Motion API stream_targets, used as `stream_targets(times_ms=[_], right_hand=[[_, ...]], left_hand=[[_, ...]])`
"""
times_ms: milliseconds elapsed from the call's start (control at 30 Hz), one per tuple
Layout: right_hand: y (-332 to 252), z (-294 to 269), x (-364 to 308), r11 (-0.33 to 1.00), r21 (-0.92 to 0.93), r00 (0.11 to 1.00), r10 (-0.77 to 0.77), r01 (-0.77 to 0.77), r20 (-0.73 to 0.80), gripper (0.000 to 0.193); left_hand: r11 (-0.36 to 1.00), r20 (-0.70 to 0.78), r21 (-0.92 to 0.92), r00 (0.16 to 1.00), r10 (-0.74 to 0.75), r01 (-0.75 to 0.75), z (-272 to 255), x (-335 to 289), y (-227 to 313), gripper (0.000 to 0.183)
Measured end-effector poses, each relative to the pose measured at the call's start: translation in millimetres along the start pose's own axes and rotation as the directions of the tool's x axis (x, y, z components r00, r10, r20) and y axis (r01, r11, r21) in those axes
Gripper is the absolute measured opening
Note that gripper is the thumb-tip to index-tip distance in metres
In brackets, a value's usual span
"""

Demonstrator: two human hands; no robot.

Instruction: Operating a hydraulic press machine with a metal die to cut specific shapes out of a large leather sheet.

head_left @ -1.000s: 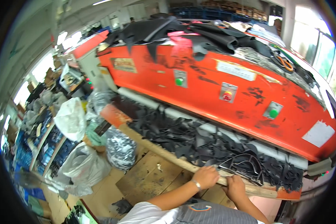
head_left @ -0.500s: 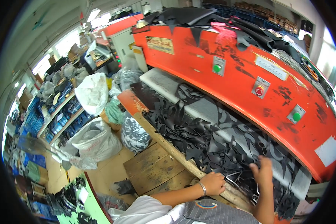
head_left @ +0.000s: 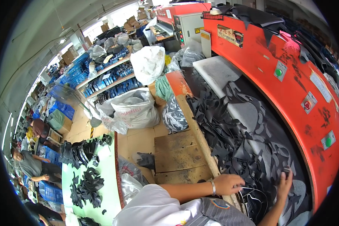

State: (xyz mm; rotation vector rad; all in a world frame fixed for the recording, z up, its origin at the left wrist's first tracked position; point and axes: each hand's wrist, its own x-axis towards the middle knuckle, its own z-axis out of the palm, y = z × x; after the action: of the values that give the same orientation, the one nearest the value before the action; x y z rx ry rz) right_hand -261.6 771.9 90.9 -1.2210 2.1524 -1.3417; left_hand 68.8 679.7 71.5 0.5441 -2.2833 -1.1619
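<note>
My left hand [head_left: 229,184], a bracelet on its wrist, is closed at the wooden front edge of the press bed. Its fingertips are on the rim of a thin bent metal cutting die [head_left: 252,189] among black scraps. To the right, my right hand [head_left: 285,184] is raised over the bed, fingers closed on a small dark piece [head_left: 286,171] whose kind I cannot make out. Black offcuts [head_left: 229,137] with cut-out holes lie heaped along the bed, partly over the grey cutting board [head_left: 216,73].
The red press beam [head_left: 265,56] with green and red buttons runs along the right. A light green table [head_left: 111,169] with black cut pieces stands at left. White sacks [head_left: 135,111] and a shelf of blue items [head_left: 111,79] lie beyond. Other people [head_left: 35,165] are at far left.
My view has swung left, bringing in more of the green table and other people. My left hand has come onto the die; a small dark piece now shows in my right fingers.
</note>
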Motion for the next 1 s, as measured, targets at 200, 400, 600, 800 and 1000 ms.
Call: stream_targets(times_ms=[200,400,600,800,1000], right_hand=[[-126,85,-75,0.941,0.334,0.895,-0.1,-0.056,0.435,0.021],[-134,98,-118,0.974,0.182,0.871,-0.204,0.134,0.448,0.016],[-143,127,-148,0.981,0.186,0.84,-0.06,-0.05,0.539,0.017],[-133,181,-134,0.911,-0.115,0.909,-0.372,0.396,0.188,0.015],[-75,200,-138,0.867,-0.312,0.918,-0.339,0.389,0.205,0.021]], left_hand=[[0.898,-0.042,-0.426,0.989,-0.141,0.11,-16,-1,11,0.053],[0.977,-0.142,-0.212,0.99,0.004,-0.035,-36,-33,23,0.046],[0.999,-0.04,-0.008,0.998,0.052,-0.053,-43,-77,7,0.042],[0.981,-0.168,-0.145,0.974,-0.154,0.13,-66,-160,-18,0.04],[0.25,-0.267,-0.475,0.132,-0.955,0.844,-45,-375,-152,0.064]])
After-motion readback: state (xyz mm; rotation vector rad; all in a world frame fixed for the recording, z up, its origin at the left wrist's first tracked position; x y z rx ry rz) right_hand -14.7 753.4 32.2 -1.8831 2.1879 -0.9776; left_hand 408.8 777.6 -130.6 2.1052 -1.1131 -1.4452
